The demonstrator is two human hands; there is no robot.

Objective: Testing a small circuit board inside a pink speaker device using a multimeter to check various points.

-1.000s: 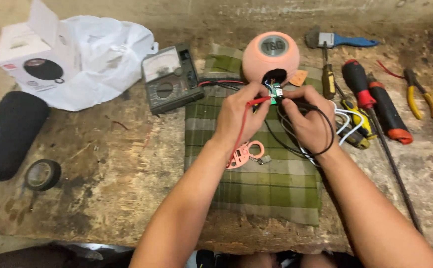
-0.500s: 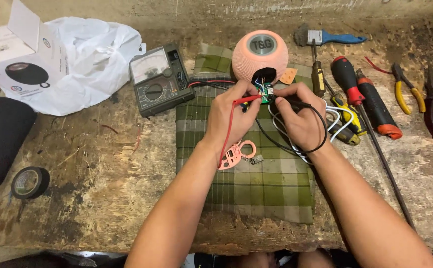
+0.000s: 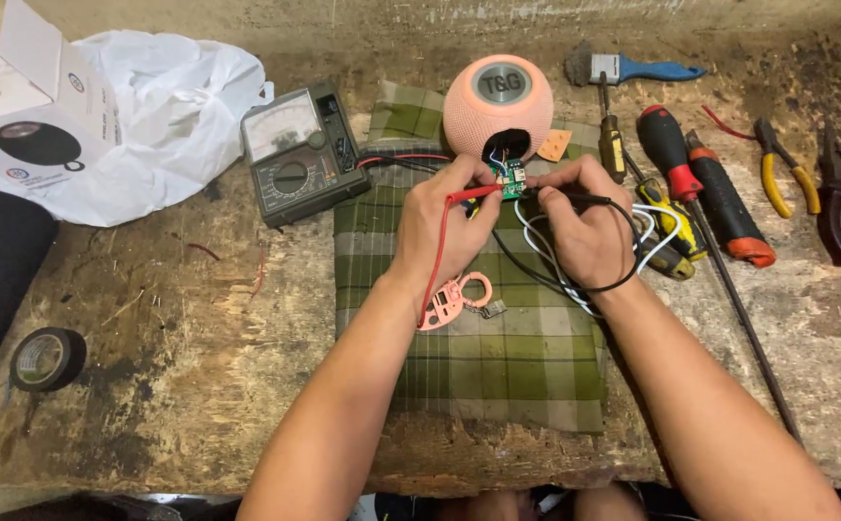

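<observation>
On the green cloth (image 3: pixel 497 367), our left hand (image 3: pixel 444 227) pinches the red probe (image 3: pixel 468 195) and our right hand (image 3: pixel 589 227) pinches the black probe (image 3: pixel 575 197), both tips on the small board (image 3: pixel 511 183) before the pink speaker (image 3: pixel 497 106). The meter (image 3: pixel 295 154) lies left of the speaker.

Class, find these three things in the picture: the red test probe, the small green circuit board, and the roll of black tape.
red test probe (image 3: pixel 468 195), head view, on its red shaft.
green circuit board (image 3: pixel 512 183), head view, on its face.
roll of black tape (image 3: pixel 47 359), head view, on its outer ring.
</observation>
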